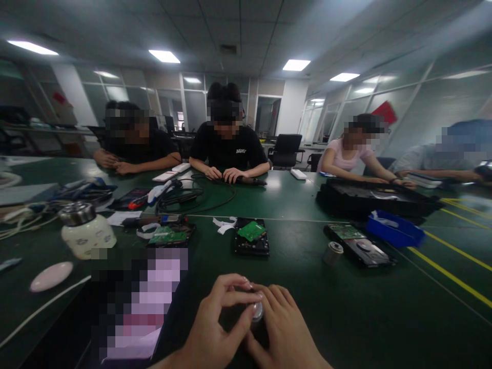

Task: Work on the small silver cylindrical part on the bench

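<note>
My left hand [215, 328] and my right hand [282, 328] meet at the near edge of the dark green table [307, 287]. Together they pinch a small round silver metal part [257, 310]; the left thumb and forefinger curl over it, and the right fingers rest against it. What lies beneath the hands is hidden. Beyond them a hard drive with a loose green circuit board [251, 236] lies flat on the table.
A second drive with a green board [171, 234] lies left, a third opened drive [361, 246] and a small metal cylinder [332, 253] right, beside a blue tray [394, 229]. A white jar [86, 230] and pink oval [51, 275] sit left. Several people work across the table.
</note>
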Available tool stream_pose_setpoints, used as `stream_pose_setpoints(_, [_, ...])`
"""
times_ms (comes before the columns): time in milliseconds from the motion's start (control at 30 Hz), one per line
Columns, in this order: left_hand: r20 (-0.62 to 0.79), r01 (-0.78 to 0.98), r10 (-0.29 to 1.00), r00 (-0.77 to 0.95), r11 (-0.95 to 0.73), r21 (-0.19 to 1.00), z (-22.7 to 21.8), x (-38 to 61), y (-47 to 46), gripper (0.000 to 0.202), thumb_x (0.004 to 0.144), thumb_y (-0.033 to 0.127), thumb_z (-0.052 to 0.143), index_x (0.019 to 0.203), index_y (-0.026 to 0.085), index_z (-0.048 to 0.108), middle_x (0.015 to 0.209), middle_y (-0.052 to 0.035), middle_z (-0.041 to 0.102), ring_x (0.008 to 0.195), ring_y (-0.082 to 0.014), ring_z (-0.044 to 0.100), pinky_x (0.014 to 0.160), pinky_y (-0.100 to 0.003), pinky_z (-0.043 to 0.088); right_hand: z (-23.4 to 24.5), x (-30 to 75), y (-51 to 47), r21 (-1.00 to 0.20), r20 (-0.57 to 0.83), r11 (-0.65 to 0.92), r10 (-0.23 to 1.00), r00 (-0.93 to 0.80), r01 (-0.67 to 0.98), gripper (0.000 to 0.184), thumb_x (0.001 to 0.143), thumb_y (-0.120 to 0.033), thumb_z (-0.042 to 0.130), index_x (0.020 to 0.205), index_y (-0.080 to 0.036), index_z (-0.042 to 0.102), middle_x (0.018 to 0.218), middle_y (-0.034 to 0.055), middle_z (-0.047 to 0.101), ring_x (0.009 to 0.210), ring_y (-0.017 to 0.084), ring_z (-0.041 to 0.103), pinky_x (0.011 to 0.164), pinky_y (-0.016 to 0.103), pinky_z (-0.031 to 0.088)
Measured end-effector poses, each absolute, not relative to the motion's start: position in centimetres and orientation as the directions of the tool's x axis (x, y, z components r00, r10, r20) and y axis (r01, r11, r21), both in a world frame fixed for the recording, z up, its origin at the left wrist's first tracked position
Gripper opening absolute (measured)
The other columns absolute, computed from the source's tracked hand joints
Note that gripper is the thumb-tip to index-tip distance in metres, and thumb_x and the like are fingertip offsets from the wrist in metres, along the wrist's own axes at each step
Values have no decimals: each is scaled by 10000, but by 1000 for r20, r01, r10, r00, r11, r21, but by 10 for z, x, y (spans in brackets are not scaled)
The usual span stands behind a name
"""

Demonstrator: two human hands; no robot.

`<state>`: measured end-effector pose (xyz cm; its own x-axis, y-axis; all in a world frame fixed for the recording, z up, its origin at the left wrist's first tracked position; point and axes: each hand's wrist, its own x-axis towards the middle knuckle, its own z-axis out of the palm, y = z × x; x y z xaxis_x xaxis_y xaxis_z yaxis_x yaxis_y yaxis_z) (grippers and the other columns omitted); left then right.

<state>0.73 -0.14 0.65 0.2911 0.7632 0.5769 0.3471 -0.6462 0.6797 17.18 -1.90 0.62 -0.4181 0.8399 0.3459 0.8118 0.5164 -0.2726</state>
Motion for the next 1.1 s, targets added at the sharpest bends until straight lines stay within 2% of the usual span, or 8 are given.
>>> stream_pose_setpoints(200, [517,437,799,309,-602,669,14,2,-5,398,790,200,606,1186,238,595,1216,-113,585,1149,-274,552,960,-453,476,7,172,-18,-298,349,521,840,-416,800,253,743,-278,555,949,-150,624,1024,107,665,908,258,593,860,428,462])
stream_pose_setpoints(333, [471,467,813,342,-582,666,21,3,1,222,779,197,628,985,251,691,1223,-93,590,1065,-268,599,920,-467,496,4,173,-16,-273,337,519,840,-425,810,352,739,-297,573,1037,-121,638,1118,135,655,970,288,592,887,455,454])
stream_pose_setpoints(500, [392,438,860,326,-505,744,30,7,7,53,762,194,673,793,224,704,1050,-68,642,869,-207,663,827,-371,536,3,172,-14,-283,321,505,851,-416,815,327,756,-315,575,1017,-136,660,1121,127,661,987,299,597,888,471,457])
stream_pose_setpoints(700, [393,425,916,-80,-325,845,9,3,8,87,842,261,569,902,202,548,836,-35,661,805,-214,665,746,-367,528,7,172,-17,-297,391,507,838,-381,809,285,766,-306,587,997,-153,650,1086,100,680,935,280,623,866,459,471])
stream_pose_setpoints(767, [356,502,934,-21,-298,812,-4,-2,11,119,812,196,571,920,206,521,722,-4,630,725,-213,649,714,-377,525,4,174,-17,-282,445,515,817,-366,809,281,751,-314,610,986,-162,646,1073,90,689,914,279,637,860,460,468])
stream_pose_setpoints(900, [417,585,908,26,-352,731,-22,-11,19,223,798,132,516,1006,213,520,866,-44,622,828,-230,628,789,-430,506,-6,179,-16,-255,549,521,771,-322,814,263,730,-289,636,969,-182,620,1026,71,703,879,270,655,843,453,458])
stream_pose_setpoints(1000, [404,590,915,-2,-325,739,-25,-13,21,317,779,130,523,1085,210,501,935,-60,621,895,-243,617,828,-451,494,-10,181,-16,-242,606,533,735,-303,810,312,699,-269,655,995,-195,586,993,59,700,845,261,654,823,440,452])
stream_pose_setpoints(1100, [344,557,939,-10,-281,782,-20,-11,19,278,793,149,525,1065,204,511,812,-29,641,813,-234,631,789,-435,508,-10,181,-16,-247,619,540,727,-298,804,370,679,-248,650,1033,-198,554,960,52,690,826,262,640,813,439,447])
